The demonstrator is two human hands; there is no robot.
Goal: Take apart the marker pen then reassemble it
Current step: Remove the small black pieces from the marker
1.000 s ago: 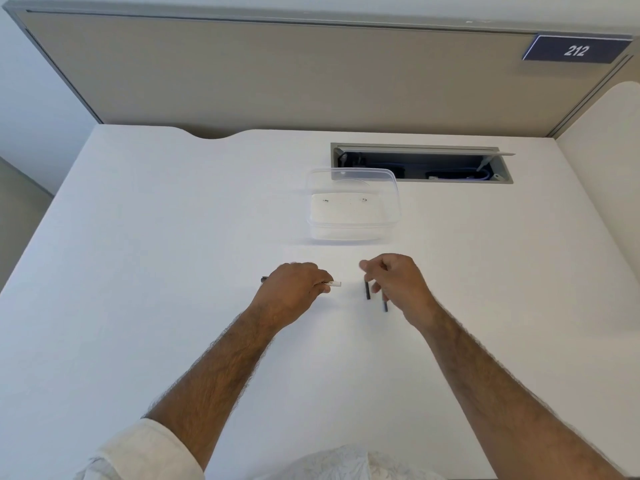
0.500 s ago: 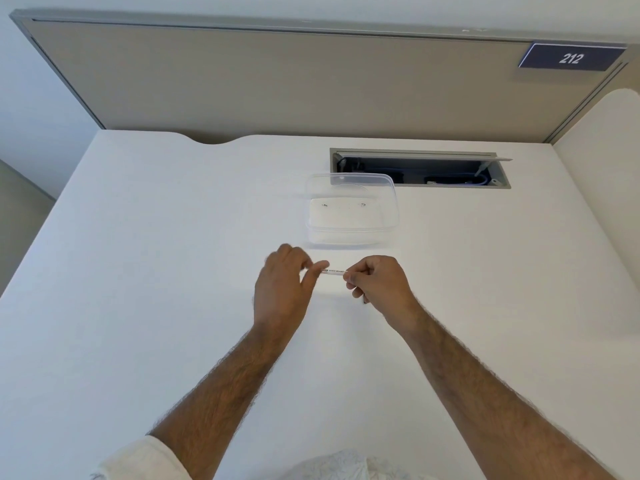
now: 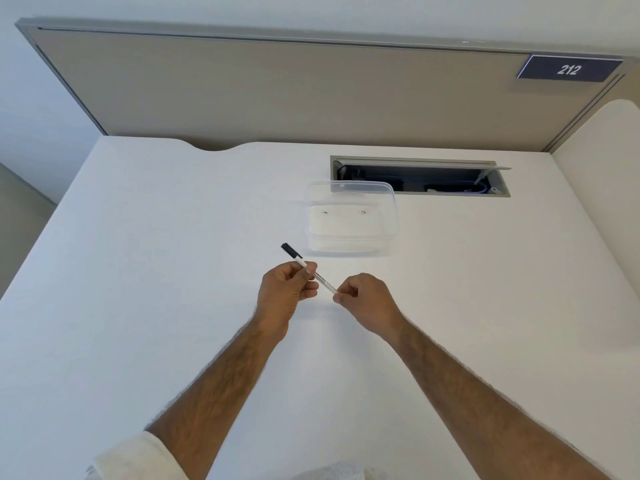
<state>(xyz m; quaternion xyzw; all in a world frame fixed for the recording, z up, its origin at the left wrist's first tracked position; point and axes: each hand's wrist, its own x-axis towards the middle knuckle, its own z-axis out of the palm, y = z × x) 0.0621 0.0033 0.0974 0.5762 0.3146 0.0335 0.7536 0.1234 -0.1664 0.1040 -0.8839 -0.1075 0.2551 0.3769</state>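
Note:
A thin marker pen (image 3: 323,282) with a white barrel and a black end (image 3: 290,251) is held above the white table (image 3: 138,271), slanting from upper left to lower right. My left hand (image 3: 287,296) pinches the barrel near its middle, the black end sticking out beyond the fingers. My right hand (image 3: 363,303) is closed on the barrel's lower right end, and its fingers hide that end. I cannot see any loose pen parts on the table.
A clear plastic container (image 3: 351,216) stands just beyond the hands. Behind it an open cable slot (image 3: 419,178) is cut into the table. A beige partition (image 3: 277,91) with a "212" sign (image 3: 568,69) closes the far side.
Both hands lifted from the table and came together on the pen. The two small black pieces that lay by my right hand are no longer visible. The pen now tilts diagonally.

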